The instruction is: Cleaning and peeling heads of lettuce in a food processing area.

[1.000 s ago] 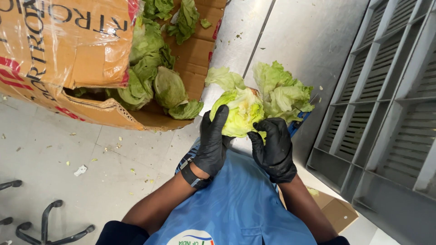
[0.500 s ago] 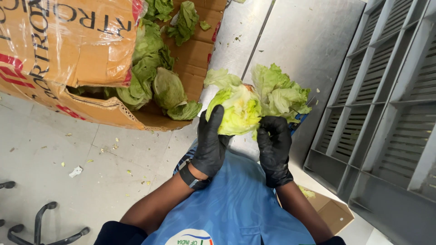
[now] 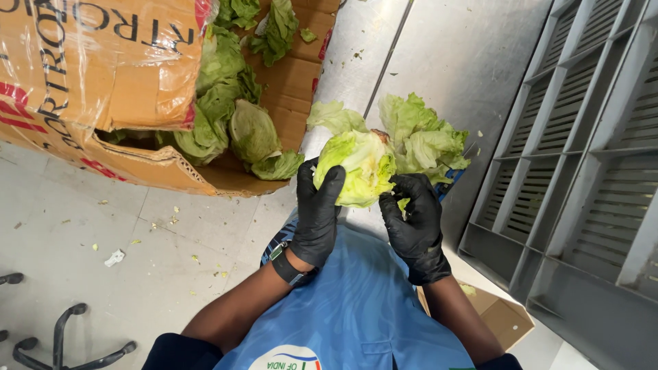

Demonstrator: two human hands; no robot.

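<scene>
at ten o'clock a torn cardboard box (image 3: 103, 89) spills loose lettuce leaves (image 3: 226, 109). left hand (image 3: 317, 216), black-gloved, has its fingers (image 3: 332, 181) curled around a lettuce head (image 3: 356, 168) at centre; right hand (image 3: 411, 223) cups its underside, fingers partly closed. trimmed leaves (image 3: 421, 137) lie at one o'clock on the steel tabletop (image 3: 466, 62), grey crates (image 3: 589, 157) at three.

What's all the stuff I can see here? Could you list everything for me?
Lettuce head: one, pale green, held in both hands.
Lettuce pile: one heap, green, on the steel counter behind the held head.
Cardboard box: one, brown, upper left, holding loose lettuce leaves.
Steel counter: one, grey, top centre.
Plastic crates: a stack, grey, right side.
Small carton: one, brown, on the floor lower right.
Floor: light grey, strewn with leaf scraps.
Apron: one, blue.
Left hand: black glove, wrist band.
Right hand: black glove.
</scene>
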